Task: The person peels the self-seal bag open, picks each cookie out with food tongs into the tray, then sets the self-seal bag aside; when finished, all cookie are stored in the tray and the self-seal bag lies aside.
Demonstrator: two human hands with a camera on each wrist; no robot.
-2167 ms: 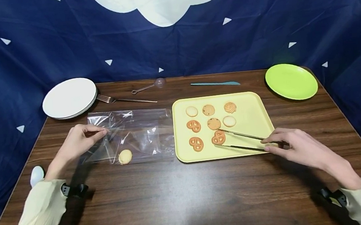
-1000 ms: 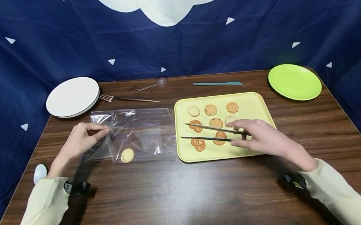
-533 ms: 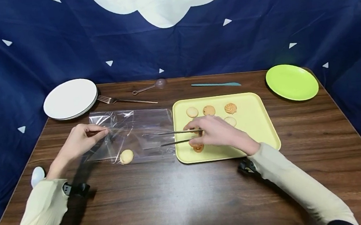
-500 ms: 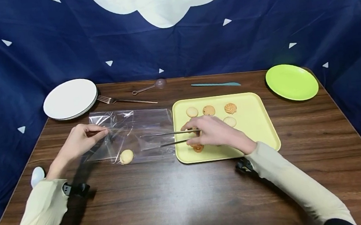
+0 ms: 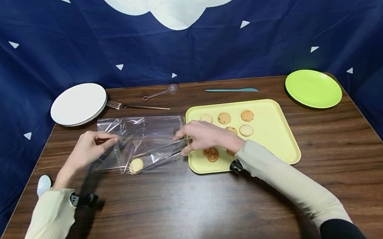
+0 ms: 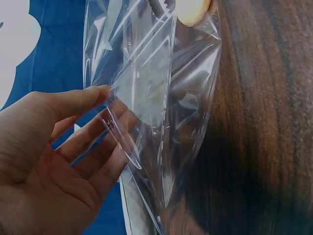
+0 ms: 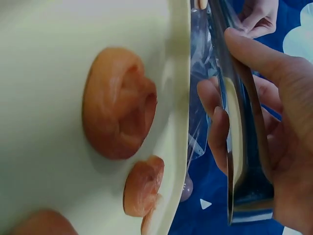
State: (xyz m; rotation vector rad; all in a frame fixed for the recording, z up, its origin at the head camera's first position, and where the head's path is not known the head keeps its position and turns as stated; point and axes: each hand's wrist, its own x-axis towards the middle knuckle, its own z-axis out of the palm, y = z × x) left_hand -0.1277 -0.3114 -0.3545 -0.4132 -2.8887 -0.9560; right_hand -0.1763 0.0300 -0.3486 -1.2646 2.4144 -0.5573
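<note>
Between its thumb and fingertips, my left hand pinches the edge of a clear plastic bag lying on the table. My right hand grips a pair of metal tongs above the left edge of the yellow tray. The tongs' spread arms reach left over the bag, their tips on either side of a round pale cookie at the bag's near edge. In the left wrist view this cookie shows at the top. Pretzel cookies lie on the tray, partly hidden by my right arm.
White plates stand at the back left, beside a fork. A small measuring spoon and blue knife lie along the back. A green plate sits back right, and a white spoon lies beside my left forearm.
My right hand has carried the tongs left from a pretzel cookie on the tray, over the bag, to the pale cookie. My left hand has kept its hold on the bag.
</note>
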